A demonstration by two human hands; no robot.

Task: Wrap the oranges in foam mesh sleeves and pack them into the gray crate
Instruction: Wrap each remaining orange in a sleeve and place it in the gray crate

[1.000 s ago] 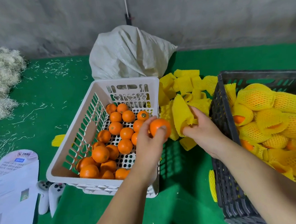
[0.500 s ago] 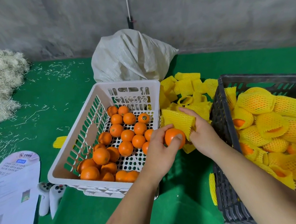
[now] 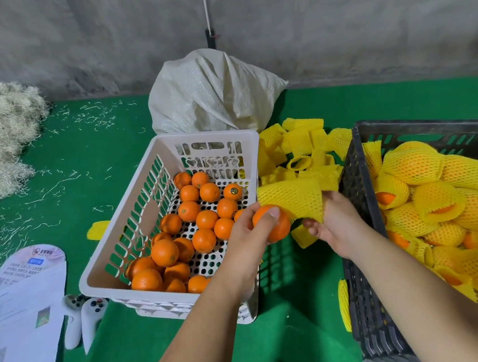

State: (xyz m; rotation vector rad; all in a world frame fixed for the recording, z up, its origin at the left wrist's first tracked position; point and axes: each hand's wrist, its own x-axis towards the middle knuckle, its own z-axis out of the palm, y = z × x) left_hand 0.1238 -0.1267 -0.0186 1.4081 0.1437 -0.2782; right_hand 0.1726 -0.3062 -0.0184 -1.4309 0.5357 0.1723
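Change: the left hand (image 3: 244, 233) and right hand (image 3: 335, 223) are now meeting in the gap between the two crates; a second ago they were apart, the fruit near the white crate's rim and the sleeve off to the right.
Orange: the round bare orange fruit (image 3: 274, 224) is being gripped by the left hand, thumb on top and fingers curled behind it, and is touching the sleeve's lower edge.
Sleeve: the yellow foam mesh sleeve (image 3: 291, 197) is being pinched at its right end by the right hand; it is now lying sideways over the fruit, which is not yet inside it.
Meaning: the wrapping step appears to be starting.
Source: the white perforated plastic crate (image 3: 137, 235) is holding many bare oranges.
Destination: the dark gray slatted plastic crate (image 3: 357, 227), at the right, is filling with wrapped fruit.
Spare sleeves: a pile of loose yellow sleeves (image 3: 301, 141) is lying between the crates.
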